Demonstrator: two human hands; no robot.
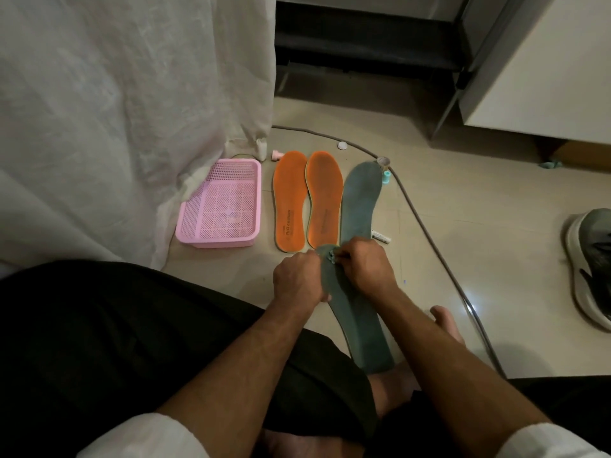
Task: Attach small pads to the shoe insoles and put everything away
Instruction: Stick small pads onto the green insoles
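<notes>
Head view: the left hand (299, 279) curls round the edge of a grey-green insole (358, 328), which slants up from the person's lap, probably so its far end stays steady while the right hand (365, 264), fingers bent, pinches small pads (331, 256) against it. Just beyond the hands on the floor (463, 200) lie a second grey-green insole (360, 200) and, left of it, two orange insoles (307, 200), with a pink basket (198, 233) farther left, apparently waiting for the put-away step.
</notes>
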